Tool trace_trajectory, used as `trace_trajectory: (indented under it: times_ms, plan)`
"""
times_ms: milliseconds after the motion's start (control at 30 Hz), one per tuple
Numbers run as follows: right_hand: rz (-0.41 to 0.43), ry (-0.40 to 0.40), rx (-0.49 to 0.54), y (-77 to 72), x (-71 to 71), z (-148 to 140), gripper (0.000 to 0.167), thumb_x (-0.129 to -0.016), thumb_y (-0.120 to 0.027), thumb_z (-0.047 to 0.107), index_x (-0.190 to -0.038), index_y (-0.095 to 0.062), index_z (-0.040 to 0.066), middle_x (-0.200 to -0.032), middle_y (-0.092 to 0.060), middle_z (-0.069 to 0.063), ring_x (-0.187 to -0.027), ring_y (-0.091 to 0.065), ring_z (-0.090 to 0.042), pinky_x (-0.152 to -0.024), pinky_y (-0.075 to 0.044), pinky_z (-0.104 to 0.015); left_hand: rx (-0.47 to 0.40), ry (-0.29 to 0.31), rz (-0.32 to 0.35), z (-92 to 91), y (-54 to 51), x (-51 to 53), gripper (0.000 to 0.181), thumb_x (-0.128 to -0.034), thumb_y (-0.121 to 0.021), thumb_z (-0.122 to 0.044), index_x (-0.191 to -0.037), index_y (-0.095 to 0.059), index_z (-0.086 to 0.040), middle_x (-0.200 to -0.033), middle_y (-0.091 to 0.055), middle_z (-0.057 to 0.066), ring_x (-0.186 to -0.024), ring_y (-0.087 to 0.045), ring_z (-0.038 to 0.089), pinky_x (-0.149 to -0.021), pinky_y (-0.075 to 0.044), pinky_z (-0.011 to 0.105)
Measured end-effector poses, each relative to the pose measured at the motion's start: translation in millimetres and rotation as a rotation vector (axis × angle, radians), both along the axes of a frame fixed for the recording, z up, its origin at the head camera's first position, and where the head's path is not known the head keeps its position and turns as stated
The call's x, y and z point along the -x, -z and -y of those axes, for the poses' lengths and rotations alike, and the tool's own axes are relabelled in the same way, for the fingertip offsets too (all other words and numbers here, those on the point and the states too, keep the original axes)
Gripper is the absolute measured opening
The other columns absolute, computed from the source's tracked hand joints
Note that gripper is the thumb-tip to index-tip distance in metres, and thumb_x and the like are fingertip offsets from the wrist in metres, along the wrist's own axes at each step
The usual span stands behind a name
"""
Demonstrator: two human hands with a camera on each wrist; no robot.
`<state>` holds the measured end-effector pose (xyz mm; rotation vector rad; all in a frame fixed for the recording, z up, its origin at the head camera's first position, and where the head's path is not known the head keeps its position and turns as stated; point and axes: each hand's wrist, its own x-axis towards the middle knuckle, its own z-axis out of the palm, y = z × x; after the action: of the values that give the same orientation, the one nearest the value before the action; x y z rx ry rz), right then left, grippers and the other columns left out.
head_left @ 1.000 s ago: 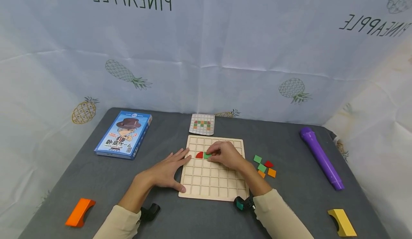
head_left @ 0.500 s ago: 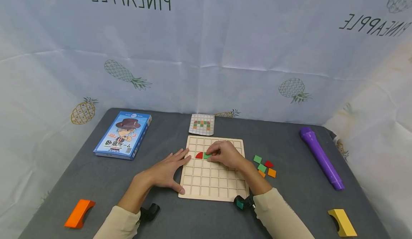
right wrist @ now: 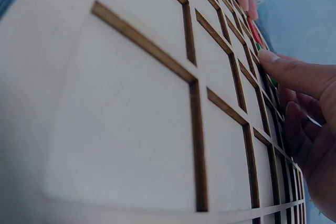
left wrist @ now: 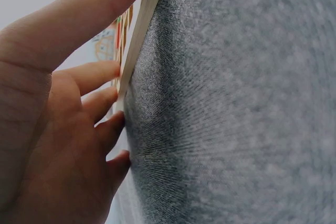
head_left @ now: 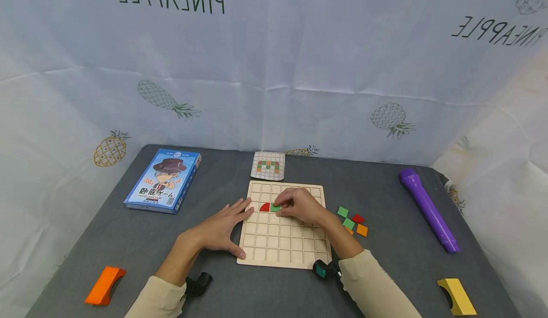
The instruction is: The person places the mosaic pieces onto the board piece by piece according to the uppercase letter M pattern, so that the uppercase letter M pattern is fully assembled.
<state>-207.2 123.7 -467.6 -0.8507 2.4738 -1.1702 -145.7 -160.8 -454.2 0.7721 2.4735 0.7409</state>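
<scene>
Keep the spread left hand [head_left: 222,227] bracing the pale wooden grid board [head_left: 278,241]; right hand [head_left: 302,207], pinching the flat green tile [head_left: 274,208], should press evenly.

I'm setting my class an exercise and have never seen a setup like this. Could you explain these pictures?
There is no machine, just a person's two bare hands. One camera, worn on the head, looks down over the table; one on each wrist gives the close-ups.

The left hand lies spread at the left edge of a wooden grid board. The right hand pinches a green tile on it, beside a red tile.

A pattern card lies behind the board and loose tiles to its right. Further out are a blue box, a purple stick-like object, and an orange block and a yellow block.
</scene>
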Motion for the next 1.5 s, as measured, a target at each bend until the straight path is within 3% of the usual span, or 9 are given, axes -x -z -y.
trace_trajectory:
  times_ms: [233, 500, 667, 867, 1100, 1367, 1500]
  plan:
    - [-0.01, -0.017, -0.012, 0.2, -1.1, 2, 0.021, -0.088, -0.08, 0.013, -0.109, -0.079, 0.012, -0.114, -0.075, -0.006, -0.084, -0.061, -0.002, -0.076, -0.055, -0.019, -0.006, -0.009, 0.006, 1.9, -0.9, -3.8, 0.115, -0.0725, -0.089, -0.05, -0.161, -0.03, -0.007, -0.174, -0.01, 0.013, -0.162, -0.007, 0.039, -0.127, -0.009, 0.066]
    - [0.027, 0.0, 0.03, -9.7, -3.1, -10, 0.028, -0.089, -0.079, 0.015, -0.117, -0.075, 0.009, -0.119, -0.072, -0.009, -0.088, -0.066, -0.007, -0.078, -0.057, -0.022, -0.006, -0.012, 0.004, 1.8, 1.0, -3.9, 0.116, -0.0709, -0.09, -0.05, -0.161, -0.031, -0.008, -0.174, -0.011, 0.013, -0.162, -0.007, 0.04, -0.127, -0.01, 0.067]
    - [-0.02, 0.024, 0.02, -21.3, -5.2, -31, 0.031, -0.09, -0.078, 0.016, -0.119, -0.075, 0.008, -0.119, -0.071, -0.01, -0.085, -0.064, -0.008, -0.069, -0.055, -0.024, -0.007, -0.008, -0.002, 0.6, 2.8, -3.7, 0.116, -0.0709, -0.09, -0.052, -0.161, -0.031, -0.008, -0.174, -0.011, 0.013, -0.162, -0.008, 0.039, -0.127, -0.01, 0.067]
    - [-0.096, 0.081, -0.022, -36.5, -11.3, -61, 0.029, -0.09, -0.078, 0.016, -0.118, -0.076, 0.01, -0.119, -0.072, -0.005, -0.09, -0.061, -0.01, -0.067, -0.053, -0.025, -0.008, -0.004, -0.014, -0.3, 1.7, -3.8, 0.118, -0.0701, -0.091, -0.05, -0.161, -0.03, -0.006, -0.174, -0.012, 0.015, -0.161, -0.009, 0.04, -0.127, -0.011, 0.067]
    - [-0.136, 0.152, -0.055, -50.5, -21.6, -100, 0.029, -0.091, -0.077, 0.014, -0.119, -0.075, 0.009, -0.121, -0.071, -0.006, -0.099, -0.064, -0.027, -0.074, -0.056, -0.026, -0.003, 0.003, -0.02, 0.4, -0.8, -4.1, 0.117, -0.0706, -0.091, -0.05, -0.161, -0.03, -0.006, -0.173, -0.013, 0.016, -0.161, -0.01, 0.041, -0.127, -0.012, 0.067]
    - [-0.177, 0.218, -0.035, -52.1, -32.2, -133, 0.029, -0.09, -0.079, 0.022, -0.118, -0.076, 0.015, -0.121, -0.072, -0.002, -0.108, -0.066, -0.029, -0.082, -0.059, -0.025, 0.001, 0.001, -0.015, -1.0, -3.0, -2.6, 0.116, -0.0719, -0.09, -0.049, -0.161, -0.03, -0.007, -0.174, -0.012, 0.015, -0.161, -0.01, 0.04, -0.127, -0.011, 0.066]
    - [-0.184, 0.241, -0.04, -49.0, -37.2, -146, 0.031, -0.09, -0.079, 0.021, -0.119, -0.075, 0.014, -0.123, -0.072, -0.003, -0.108, -0.066, -0.021, -0.084, -0.059, -0.025, 0.006, -0.005, -0.018, -1.8, -2.8, -2.2, 0.116, -0.0713, -0.09, -0.049, -0.161, -0.03, -0.007, -0.174, -0.013, 0.014, -0.161, -0.01, 0.04, -0.127, -0.011, 0.066]
